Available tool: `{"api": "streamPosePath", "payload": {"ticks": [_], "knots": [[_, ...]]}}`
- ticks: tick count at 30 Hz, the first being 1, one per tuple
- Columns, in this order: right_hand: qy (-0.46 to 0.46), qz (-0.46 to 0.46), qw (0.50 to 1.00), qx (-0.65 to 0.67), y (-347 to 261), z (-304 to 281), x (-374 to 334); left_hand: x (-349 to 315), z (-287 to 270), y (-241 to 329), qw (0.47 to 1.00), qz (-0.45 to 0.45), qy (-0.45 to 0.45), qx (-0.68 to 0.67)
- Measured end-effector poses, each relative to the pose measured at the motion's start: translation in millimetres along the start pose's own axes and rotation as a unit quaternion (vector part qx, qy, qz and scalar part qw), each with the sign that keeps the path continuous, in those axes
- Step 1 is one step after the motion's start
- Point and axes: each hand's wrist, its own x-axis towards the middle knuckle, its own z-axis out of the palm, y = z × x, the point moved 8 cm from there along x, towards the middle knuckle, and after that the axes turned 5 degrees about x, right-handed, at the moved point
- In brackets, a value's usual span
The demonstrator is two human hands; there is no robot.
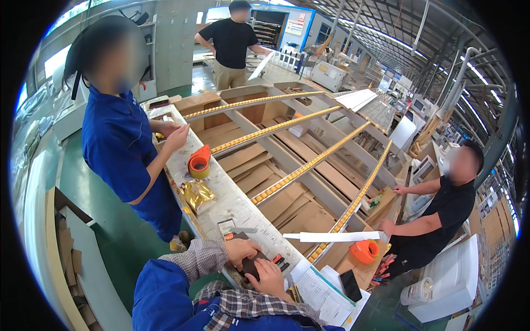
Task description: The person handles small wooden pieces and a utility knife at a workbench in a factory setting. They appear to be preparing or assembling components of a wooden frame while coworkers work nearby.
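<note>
My left hand (242, 251) is closed over the upper edge of a dark brown flat block (250, 269) at the near edge of the table. From the right, my right hand (270, 277) grips the same block, its fingers curled against it. What the block is made for cannot be made out. Just beyond my hands lie a grey flat blade (244, 230) and a small card pack (226, 228). Red-and-black small tools (280, 261) lie right beside my right hand. A clipboard with written sheets (322, 295) is farther right.
Roller rails with yellow wheels (292, 175) cross the table frame over cardboard sheets. Tape dispensers (199, 163) (365, 251), a gold foil bag (197, 194), a white strip (334, 236) and a phone (349, 285) lie around. Co-workers stand left (116, 140), right (441, 226) and behind (231, 47).
</note>
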Motion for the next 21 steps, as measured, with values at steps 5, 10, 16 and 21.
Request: {"api": "streamPosePath", "payload": {"ticks": [5, 10, 16, 21], "knots": [[-0.102, 0.019, 0.994, -0.032, 2.8, 27.8, -11.7, 0.3, -2.7, 2.2, 0.999, -0.024, -0.039, -0.014], [-0.136, 0.004, 0.987, -0.082, -2.0, 29.5, -6.0, 1.2, 1.9, -1.6, 0.999, -0.019, -0.029, -0.004], [-0.151, -0.022, 0.984, -0.090, 0.7, 37.9, -10.5, -4.8, -1.6, 6.0, 0.999, 0.015, 0.011, -0.045], [-0.147, -0.008, 0.986, -0.074, -0.3, 31.8, -4.1, -31.8, -14.2, -23.4, 0.990, -0.063, 0.117, -0.053]]}}
